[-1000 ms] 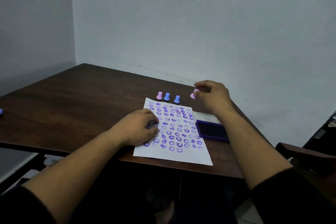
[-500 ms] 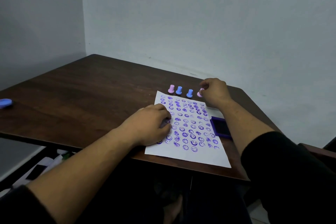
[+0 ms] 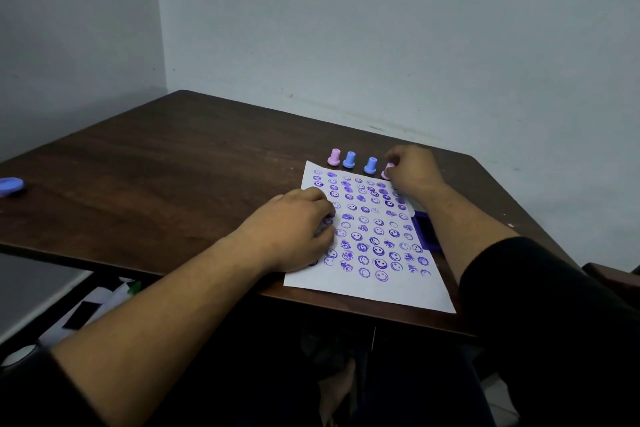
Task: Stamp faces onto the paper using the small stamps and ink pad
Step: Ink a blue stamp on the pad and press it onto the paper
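Your left hand (image 3: 289,232) rests knuckles-up on the left edge of the paper (image 3: 372,236), fingers curled loosely together and pinning the sheet to the dark wooden tabletop (image 3: 156,184); you cannot tell whether anything sits under the palm. The sheet, right of centre in the frame, carries rows of purple stamped faces, with a bare strip along its near edge, which reaches the tabletop's front edge. Your right hand (image 3: 414,168) reaches past the paper's far right corner, fingertips pinched on a pink stamp (image 3: 388,170) that stands at the corner. Just left of it, beyond the paper's far edge, stand three more stamps in a row: a blue stamp (image 3: 370,165), a second blue stamp (image 3: 349,159) and a second pink stamp (image 3: 334,157). The purple ink pad (image 3: 426,230) lies just beside the paper's right edge, partly hidden by your right forearm. A blue object (image 3: 11,185) lies at the far left of the frame.
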